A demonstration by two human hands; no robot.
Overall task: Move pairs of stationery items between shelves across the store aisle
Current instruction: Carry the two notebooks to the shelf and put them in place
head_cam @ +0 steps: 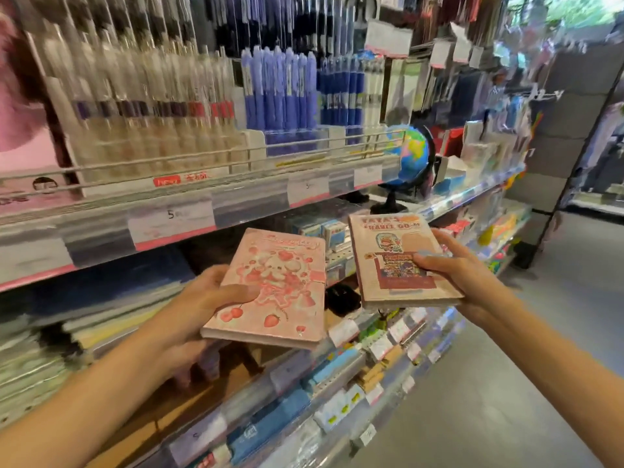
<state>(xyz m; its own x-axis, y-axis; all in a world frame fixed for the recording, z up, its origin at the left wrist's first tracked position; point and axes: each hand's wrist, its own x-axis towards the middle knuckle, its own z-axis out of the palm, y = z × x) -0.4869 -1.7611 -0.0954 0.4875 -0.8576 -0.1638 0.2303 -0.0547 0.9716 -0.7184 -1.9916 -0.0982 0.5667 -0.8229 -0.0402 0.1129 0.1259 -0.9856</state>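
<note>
Background: blurred store shelves [175, 211] of pens, with a globe [407, 157] at the shelf's far end.
Left hand [199, 309]: grips the pink notebook [270, 288] at its left edge, thumb on the cover, fingers underneath.
Right hand [462, 275]: pinches the tan notebook [398, 261] at its right edge, thumb on top.
Notebooks: 2, held side by side, apart, before the shelves.

Both bare forearms reach forward toward the shelf edge [256, 201], below it. The left hand [202, 298] grips a pink notebook [270, 285], thumb lying across its cover, fingers curled under. To its right, the right hand [462, 275] holds a beige notebook [398, 258], thumb on top, fingers beneath.
</note>
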